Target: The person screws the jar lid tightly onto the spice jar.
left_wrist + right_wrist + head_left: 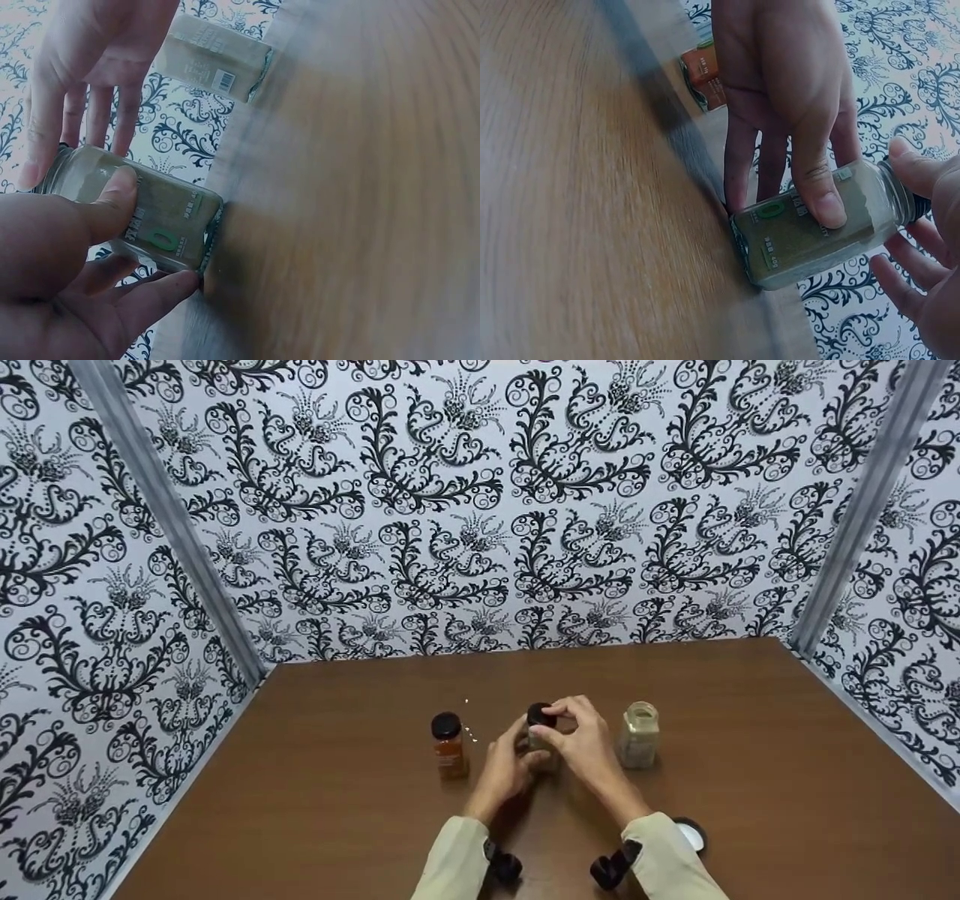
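Note:
A clear glass spice jar (169, 206) with greenish-brown powder stands on the table between both hands. My left hand (508, 769) grips its body, thumb (826, 206) pressed on the labelled side and fingers reaching round toward the base. At the top, my right hand (589, 739) pinches the black lid (540, 714) between thumb and fingers. In the right wrist view the lid is mostly hidden behind the right hand's fingers. To the left stands a black-capped jar of orange-red spice (451, 754). An uncapped jar of pale powder (640, 741) is on the right.
A loose black lid with a white inside (691, 836) lies beside the right sleeve (671, 855). Small pale flakes (471, 733) are scattered near the orange-red jar. Patterned walls (480, 510) enclose the brown table (315, 810) at the back and sides.

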Action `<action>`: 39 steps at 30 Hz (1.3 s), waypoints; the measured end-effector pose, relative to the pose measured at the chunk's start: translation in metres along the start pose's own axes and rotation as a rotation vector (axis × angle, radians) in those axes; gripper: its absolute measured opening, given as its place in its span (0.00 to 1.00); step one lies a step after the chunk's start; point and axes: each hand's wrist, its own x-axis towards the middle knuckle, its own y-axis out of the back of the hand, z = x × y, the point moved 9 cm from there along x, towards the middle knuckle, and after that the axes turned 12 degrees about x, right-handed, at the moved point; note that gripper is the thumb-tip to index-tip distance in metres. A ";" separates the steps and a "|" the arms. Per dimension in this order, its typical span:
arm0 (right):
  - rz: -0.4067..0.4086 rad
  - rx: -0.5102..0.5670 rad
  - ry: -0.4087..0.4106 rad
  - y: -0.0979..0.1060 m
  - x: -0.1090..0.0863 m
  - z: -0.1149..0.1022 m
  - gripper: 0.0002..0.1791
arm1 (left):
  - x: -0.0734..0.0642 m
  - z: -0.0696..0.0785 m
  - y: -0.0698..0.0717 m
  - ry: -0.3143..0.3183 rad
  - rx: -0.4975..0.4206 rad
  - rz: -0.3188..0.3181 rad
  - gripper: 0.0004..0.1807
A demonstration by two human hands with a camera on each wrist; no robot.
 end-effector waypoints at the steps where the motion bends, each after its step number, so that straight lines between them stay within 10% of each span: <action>1: -0.004 0.007 -0.001 0.000 0.000 0.000 0.14 | 0.000 0.000 0.000 -0.003 -0.002 0.001 0.34; 39: -0.022 0.177 -0.019 0.000 -0.002 0.001 0.11 | 0.000 -0.001 -0.001 -0.016 0.017 -0.010 0.34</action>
